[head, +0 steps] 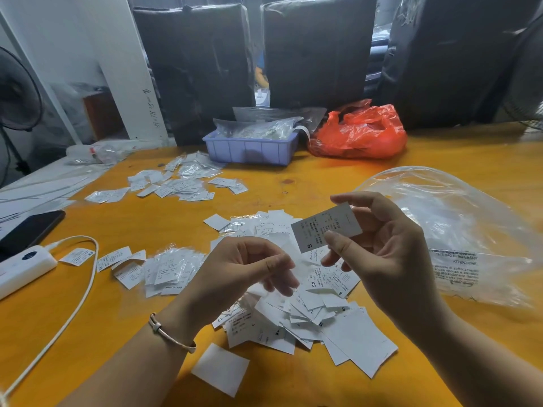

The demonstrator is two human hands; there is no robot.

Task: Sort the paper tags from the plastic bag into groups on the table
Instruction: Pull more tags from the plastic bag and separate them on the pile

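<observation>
At frame center, the right hand [379, 245] pinches an S-size paper tag [326, 226] above the unsorted pile [308, 312], its long axis tilted up-right, while the nearer sorted S group [170, 270] lies left, beyond the loosely curled, empty left hand [244, 268].

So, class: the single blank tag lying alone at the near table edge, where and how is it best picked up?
Probably pinch a corner of the blank tag from the near side with the free left hand. It lies flat, apart from the pile, so its edges are exposed.
</observation>
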